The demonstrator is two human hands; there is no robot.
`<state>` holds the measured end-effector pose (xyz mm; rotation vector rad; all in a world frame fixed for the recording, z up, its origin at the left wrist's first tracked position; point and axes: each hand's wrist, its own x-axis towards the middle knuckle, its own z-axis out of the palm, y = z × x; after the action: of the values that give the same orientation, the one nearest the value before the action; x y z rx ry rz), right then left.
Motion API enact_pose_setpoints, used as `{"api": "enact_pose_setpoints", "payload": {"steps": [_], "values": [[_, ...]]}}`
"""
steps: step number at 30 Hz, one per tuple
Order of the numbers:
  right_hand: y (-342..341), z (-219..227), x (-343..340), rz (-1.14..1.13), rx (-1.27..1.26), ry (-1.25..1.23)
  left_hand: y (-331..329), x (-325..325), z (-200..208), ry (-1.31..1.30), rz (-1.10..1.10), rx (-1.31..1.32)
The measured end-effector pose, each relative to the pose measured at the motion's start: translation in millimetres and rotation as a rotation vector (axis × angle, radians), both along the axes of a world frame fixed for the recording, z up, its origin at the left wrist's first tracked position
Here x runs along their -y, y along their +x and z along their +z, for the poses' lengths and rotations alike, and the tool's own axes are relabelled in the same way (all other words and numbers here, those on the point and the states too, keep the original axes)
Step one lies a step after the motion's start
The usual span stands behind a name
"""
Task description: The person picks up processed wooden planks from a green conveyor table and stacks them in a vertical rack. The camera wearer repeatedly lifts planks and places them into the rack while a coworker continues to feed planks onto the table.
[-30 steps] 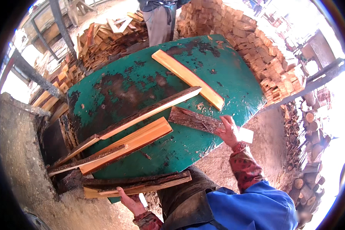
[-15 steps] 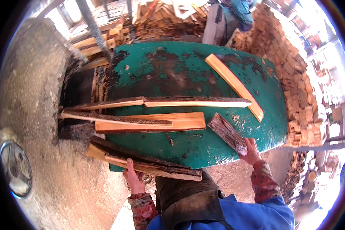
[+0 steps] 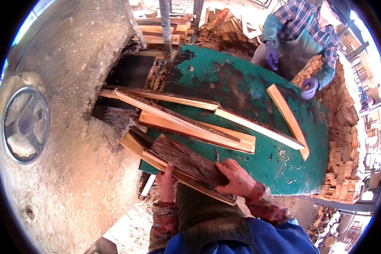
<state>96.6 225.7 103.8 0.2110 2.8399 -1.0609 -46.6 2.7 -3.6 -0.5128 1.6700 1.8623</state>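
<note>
Close to my body, my left hand [image 3: 165, 185] grips the near edge of a long bark-edged wood slab [image 3: 133, 148], thumb on top. A shorter bark-covered piece of wood [image 3: 182, 157] lies along that slab, partly covering it. My right hand [image 3: 238, 178] is wrapped round the right end of this shorter piece. Just beyond, a narrow bark-edged strip [image 3: 178, 116] rests slantwise across a wider pale board [image 3: 247, 143] on the green table [image 3: 279, 173].
Farther back, two strips [image 3: 178, 98] [image 3: 262, 129] lie end to end. A pale board [image 3: 288, 120] slants at the right. A co-worker in purple gloves [image 3: 310, 87] stands beyond the table. A concrete-like block with a handwheel [image 3: 26, 125] is left; stacked wood [image 3: 343, 144] is right.
My right hand has brought the shorter bark piece leftward onto the slab in my left hand. The view has swung left, and the co-worker now shows more fully.
</note>
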Motion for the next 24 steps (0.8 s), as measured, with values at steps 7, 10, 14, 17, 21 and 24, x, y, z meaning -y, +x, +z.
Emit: {"api": "enact_pose_setpoints", "payload": {"steps": [7, 10, 14, 17, 21, 24], "values": [[-94, -24, 38, 0.056, -0.061, 0.04, -4, -6, 6, 0.015, -0.03, 0.029], [-92, -45, 54, 0.06, -0.127, 0.062, -2, -10, 15, 0.078, 0.027, 0.002], [-86, -38, 60, 0.062, -0.158, 0.055, 1, -4, -3, 0.08, 0.017, -0.107], [-83, -29, 61, 0.059, -0.131, 0.024, -3, -6, 15, 0.073, -0.029, -0.016], [-80, -34, 64, 0.042, -0.173, 0.041, -5, -10, 23, 0.074, 0.028, 0.003], [-80, -34, 66, 0.036, -0.182, 0.064, -4, -8, 13, 0.048, 0.024, -0.012]]}}
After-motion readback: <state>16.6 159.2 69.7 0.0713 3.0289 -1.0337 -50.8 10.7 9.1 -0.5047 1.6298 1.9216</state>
